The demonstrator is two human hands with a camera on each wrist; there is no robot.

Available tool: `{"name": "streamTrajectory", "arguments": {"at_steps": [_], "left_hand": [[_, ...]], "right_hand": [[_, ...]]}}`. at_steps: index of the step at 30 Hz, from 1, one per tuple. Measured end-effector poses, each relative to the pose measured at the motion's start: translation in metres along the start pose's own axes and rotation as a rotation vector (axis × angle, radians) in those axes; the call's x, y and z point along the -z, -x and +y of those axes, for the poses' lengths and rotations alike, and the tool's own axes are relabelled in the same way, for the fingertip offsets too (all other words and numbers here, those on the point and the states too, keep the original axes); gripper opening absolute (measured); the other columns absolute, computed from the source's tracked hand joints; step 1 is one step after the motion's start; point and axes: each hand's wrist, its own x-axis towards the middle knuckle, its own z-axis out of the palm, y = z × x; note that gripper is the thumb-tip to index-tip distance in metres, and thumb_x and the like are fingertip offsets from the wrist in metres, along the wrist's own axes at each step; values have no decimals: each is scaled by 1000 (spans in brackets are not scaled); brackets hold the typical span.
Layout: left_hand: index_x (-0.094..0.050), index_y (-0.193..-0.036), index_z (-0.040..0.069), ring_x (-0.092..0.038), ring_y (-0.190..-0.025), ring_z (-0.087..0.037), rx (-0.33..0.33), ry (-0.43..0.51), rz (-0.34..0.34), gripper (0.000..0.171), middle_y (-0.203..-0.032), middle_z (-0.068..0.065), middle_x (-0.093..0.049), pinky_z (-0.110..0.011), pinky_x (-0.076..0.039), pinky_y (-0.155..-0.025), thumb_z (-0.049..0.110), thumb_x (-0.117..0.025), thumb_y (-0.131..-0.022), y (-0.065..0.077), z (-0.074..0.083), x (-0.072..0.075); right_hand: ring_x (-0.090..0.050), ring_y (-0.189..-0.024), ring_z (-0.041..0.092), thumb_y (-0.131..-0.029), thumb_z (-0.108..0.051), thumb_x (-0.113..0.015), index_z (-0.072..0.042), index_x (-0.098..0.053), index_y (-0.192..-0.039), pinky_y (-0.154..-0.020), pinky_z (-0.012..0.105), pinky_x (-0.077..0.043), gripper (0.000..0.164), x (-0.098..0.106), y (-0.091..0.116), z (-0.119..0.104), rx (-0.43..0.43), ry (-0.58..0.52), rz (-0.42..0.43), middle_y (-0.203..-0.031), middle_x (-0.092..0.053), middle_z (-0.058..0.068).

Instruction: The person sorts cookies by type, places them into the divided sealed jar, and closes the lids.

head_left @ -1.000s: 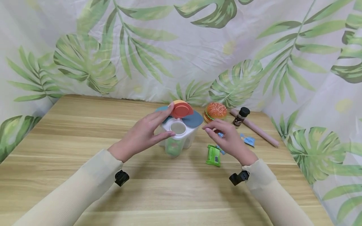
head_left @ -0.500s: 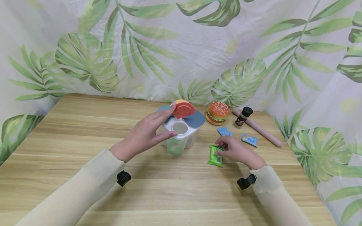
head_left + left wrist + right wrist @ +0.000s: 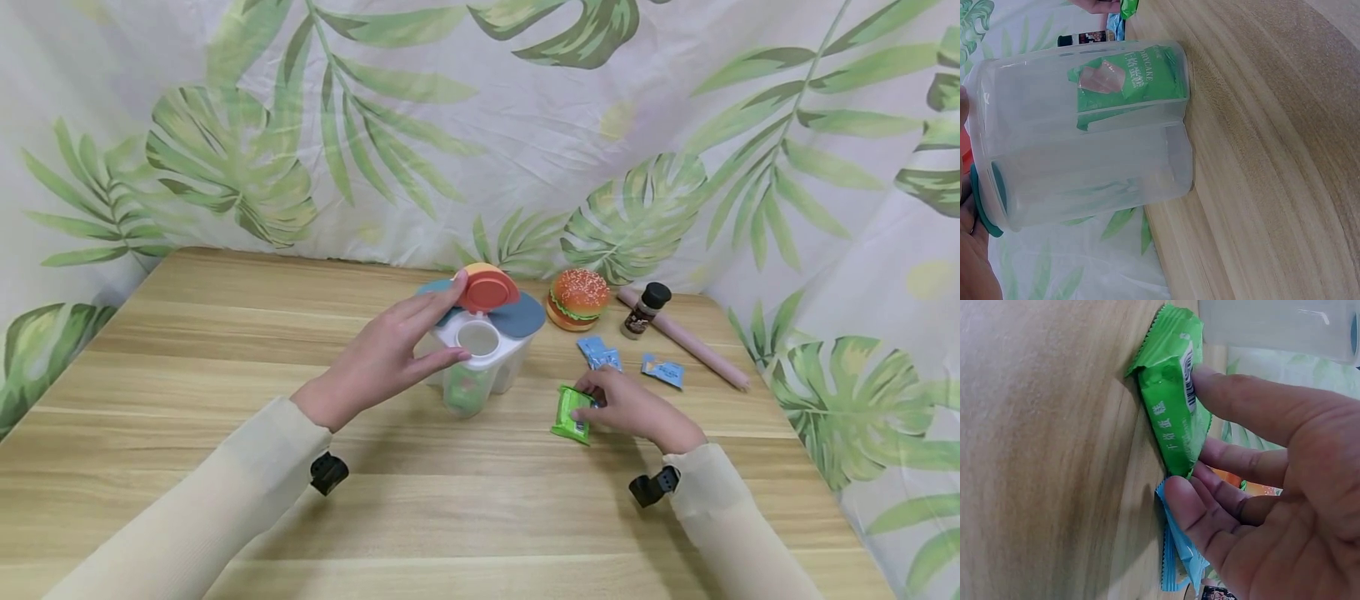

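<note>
My left hand [image 3: 378, 354] rests over the top of a clear multi-compartment storage container [image 3: 512, 375]. Its fingers touch the raised red flap [image 3: 489, 292], and the thumb lies at the rim of the round white opening [image 3: 477, 339]. Through the clear wall, a green snack packet [image 3: 1129, 84] shows inside one compartment. To the right, my right hand [image 3: 630, 406] pinches another green snack packet [image 3: 1172, 394] at the tabletop, thumb on the barcode side, other fingers behind. Blue packets [image 3: 598, 353] lie just beyond that hand.
A toy hamburger [image 3: 578, 300] stands behind the container to the right. Beside it are a black-capped bottle [image 3: 645, 311] and a pink rod [image 3: 697, 350]. Another blue packet [image 3: 663, 371] lies on the wooden table [image 3: 420, 517] near the bottle.
My right hand has come down from beside the container's opening to the green packet and now pinches it. My left hand stays at the raised flap.
</note>
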Motion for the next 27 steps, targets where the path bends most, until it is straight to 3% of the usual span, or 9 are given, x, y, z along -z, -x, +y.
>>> {"name": "streamTrajectory", "arguments": {"at_steps": [12, 23, 27], "left_hand": [[-28, -167, 14, -59, -137, -32, 20, 2, -13, 97, -152, -14, -59, -50, -51, -114, 31, -84, -90, 0, 2, 1], [-27, -167, 14, -58, -138, -32, 27, 5, -19, 96, -153, -14, -58, -50, -51, -114, 30, -83, -91, 1, 2, 0], [-28, -167, 14, -58, -138, -32, 21, 2, -13, 96, -153, -14, -58, -50, -50, -115, 30, -83, -91, 1, 2, 0]], "right_hand": [[-58, -91, 17, -96, -19, -77, -6, -61, -116, -76, 28, -50, 29, 1, 5, 2, 53, -84, 32, -106, -66, 8], [-66, -102, 18, -102, -16, -69, -9, -65, -120, -84, 29, -57, 19, 1, 12, 8, 104, -124, 112, -116, -70, 9], [-68, -104, 20, -103, -15, -68, -8, -68, -121, -89, 34, -59, 19, 3, 12, 8, 137, -129, 158, -119, -72, 10]]}}
